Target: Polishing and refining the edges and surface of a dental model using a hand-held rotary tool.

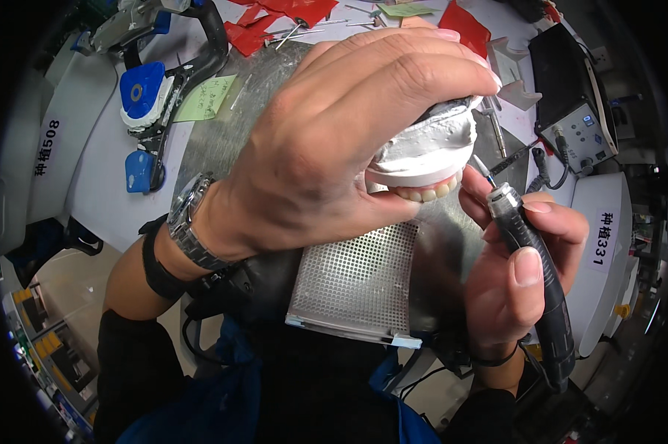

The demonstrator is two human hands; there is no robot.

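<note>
My left hand (326,140) is closed over a white plaster dental model (429,152), with fingers across its top and the thumb below. A row of tooth-coloured teeth (430,194) with pink gum shows along the model's lower edge. In my right hand (523,274) is a black dental handpiece (530,259), gripped like a pen. Its small pointed bur (483,169) is close to the right side of the teeth; whether it touches them I cannot tell. The left fingers hide part of the model's top and its left side.
A perforated metal grille (356,277) lies below my hands. At the left stands a dental articulator (143,96) with blue mounts beside a green note (207,98). A control box (582,137) sits at the right. Red sheets (463,29) and several burs (297,33) lie at the back.
</note>
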